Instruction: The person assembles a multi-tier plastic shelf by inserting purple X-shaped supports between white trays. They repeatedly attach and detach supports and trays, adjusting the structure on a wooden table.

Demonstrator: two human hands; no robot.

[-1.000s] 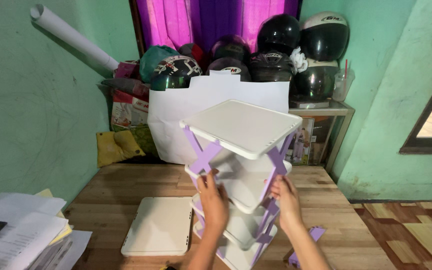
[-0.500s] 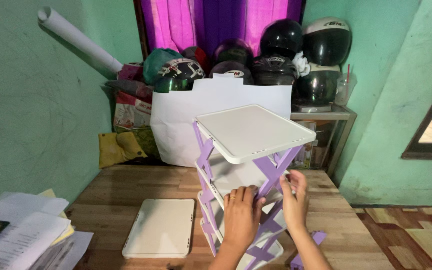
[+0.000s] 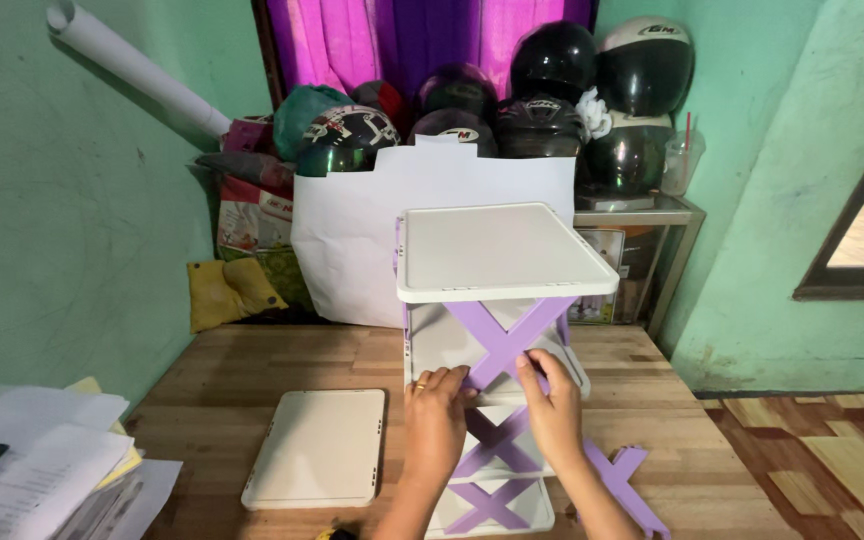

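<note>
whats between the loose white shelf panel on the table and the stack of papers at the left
Only bare wooden table shows between the loose white shelf panel and the stack of papers in the head view; nothing lies on that stretch.

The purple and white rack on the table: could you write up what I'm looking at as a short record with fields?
Rack: tiered shelf rack, white shelves, purple X-shaped side braces, standing upright on the wooden table
Left hand: fingers on the rack's front at the second shelf, ring on one finger
Right hand: fingers on the upper purple X brace
Loose parts: spare white shelf panel lying flat to the left; spare purple brace lying to the right
Behind: white paper sheet, motorcycle helmets
Left edge: paper stack
</note>
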